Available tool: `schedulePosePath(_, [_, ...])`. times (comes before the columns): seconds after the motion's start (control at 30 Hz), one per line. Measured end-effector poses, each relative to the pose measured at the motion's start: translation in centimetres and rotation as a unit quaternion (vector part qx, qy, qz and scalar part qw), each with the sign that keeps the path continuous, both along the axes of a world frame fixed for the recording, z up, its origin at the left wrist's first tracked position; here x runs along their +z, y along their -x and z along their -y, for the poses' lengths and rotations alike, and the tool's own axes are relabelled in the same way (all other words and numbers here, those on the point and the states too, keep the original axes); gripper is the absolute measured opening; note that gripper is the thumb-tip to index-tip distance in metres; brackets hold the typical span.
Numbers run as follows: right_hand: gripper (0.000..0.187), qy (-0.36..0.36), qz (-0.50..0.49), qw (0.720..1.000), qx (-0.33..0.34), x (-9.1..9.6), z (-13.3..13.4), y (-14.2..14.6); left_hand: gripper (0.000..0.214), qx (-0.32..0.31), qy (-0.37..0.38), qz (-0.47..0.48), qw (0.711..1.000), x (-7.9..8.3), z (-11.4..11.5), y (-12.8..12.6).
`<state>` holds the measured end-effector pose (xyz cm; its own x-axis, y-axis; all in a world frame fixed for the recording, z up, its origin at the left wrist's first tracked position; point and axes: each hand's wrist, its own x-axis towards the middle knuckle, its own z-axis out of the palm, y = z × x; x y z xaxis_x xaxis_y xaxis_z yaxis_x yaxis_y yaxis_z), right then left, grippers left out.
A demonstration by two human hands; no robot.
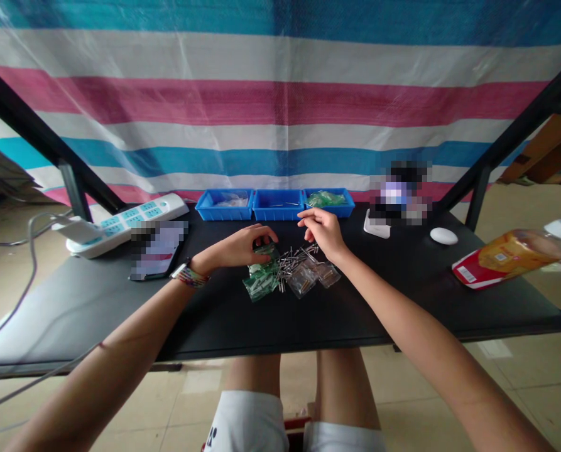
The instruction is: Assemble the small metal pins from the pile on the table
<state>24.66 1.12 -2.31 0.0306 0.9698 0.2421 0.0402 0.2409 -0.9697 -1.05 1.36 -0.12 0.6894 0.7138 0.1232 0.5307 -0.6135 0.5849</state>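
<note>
My left hand is at the left edge of a small pile, its fingers curved and apart from the thumb, which lies over small green plastic bags. Nothing shows between its fingers. My right hand hovers just above the pile's right side, in front of the trays. Its fingers are curled together in a pinch, and whatever they hold is hidden or too small to make out. Between the hands lie loose thin metal pins. Small clear plastic bags with little pieces inside lie at the pile's right front.
Behind the pile stand a left blue tray with clear bags, a middle blue tray with a few pins and a right blue tray with green bags. A power strip, phone, white oval case and bottle flank them.
</note>
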Motion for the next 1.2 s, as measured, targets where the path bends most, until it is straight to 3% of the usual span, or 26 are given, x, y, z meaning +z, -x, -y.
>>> schedulePosePath(0.2, [0.021, -0.059, 0.074, 0.994, 0.049, -0.4, 0.8, 0.7, 0.038, 0.042, 0.03, 0.06, 0.997, -0.6, -0.4, 0.1])
schedulePosePath(0.37, [0.025, -0.154, 0.175, 0.966, 0.113, -0.2, 2.0, 1.6, 0.027, 0.042, 0.128, 0.183, 0.974, -0.4, -0.4, -0.2])
schedulePosePath(0.5, [0.033, -0.096, 0.089, 0.982, 0.135, -0.4, 2.0, 2.2, 0.036, 0.035, 0.165, 0.271, 0.947, 0.1, 0.4, -1.0])
schedulePosePath(0.63, [0.036, -0.013, -0.028, 0.985, 0.17, -0.6, 1.3, 2.1, 0.036, 0.056, 0.166, 0.278, 0.944, 0.3, 1.0, -1.7])
schedulePosePath(0.73, [0.039, 0.03, -0.097, 0.979, 0.179, -0.4, 1.0, 1.7, 0.035, 0.079, 0.113, 0.297, 0.945, 0.0, 1.1, -1.8])
schedulePosePath(0.83, [0.048, 0.065, -0.158, 0.971, 0.165, -0.3, 0.9, 1.4, 0.037, 0.074, -0.051, 0.278, 0.956, 0.0, 1.3, -1.6])
schedulePosePath(0.9, [0.052, 0.088, -0.187, 0.965, 0.162, -0.3, 1.0, 1.3, 0.039, 0.049, -0.176, 0.207, 0.961, 0.3, 1.7, -1.4])
schedulePosePath(0.97, [0.052, 0.102, -0.206, 0.959, 0.166, -0.3, 1.1, 1.4, 0.038, 0.017, -0.249, 0.139, 0.958, 0.8, 2.0, -1.5])
schedulePosePath(1.07, [0.05, 0.111, -0.214, 0.953, 0.184, -0.2, 1.5, 1.8, 0.025, -0.001, -0.264, 0.121, 0.957, 1.1, 2.2, -1.6])
schedulePosePath(1.2, [0.039, 0.099, -0.164, 0.964, 0.184, 0.4, 1.9, 2.1, 0.021, 0.055, -0.19, 0.181, 0.963, 0.4, 1.9, -1.7])
